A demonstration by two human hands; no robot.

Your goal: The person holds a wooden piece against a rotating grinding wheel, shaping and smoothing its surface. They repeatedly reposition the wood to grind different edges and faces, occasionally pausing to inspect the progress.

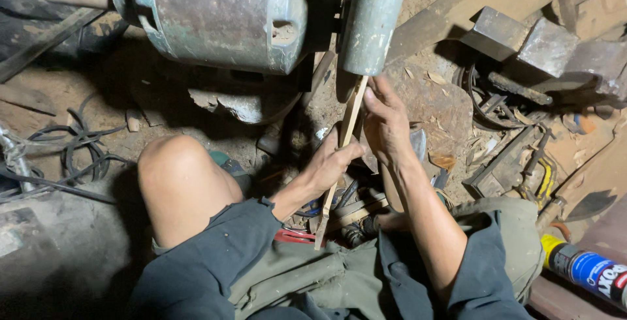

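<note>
Left hand (331, 163) closed around stick (339, 157) mid-length; right hand (385, 124) pinches it higher up. Stick tip meets drum (373, 19) just above right hand.

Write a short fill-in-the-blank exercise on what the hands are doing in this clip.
1. Both hands hold a thin strip made of ____.
2. The strip's top end meets the grey ____ of the machine.
3. The left hand grips the strip ____ the right hand.
4. The person's bare ____ shows at left.

Missing words: wood; drum; below; knee
</note>
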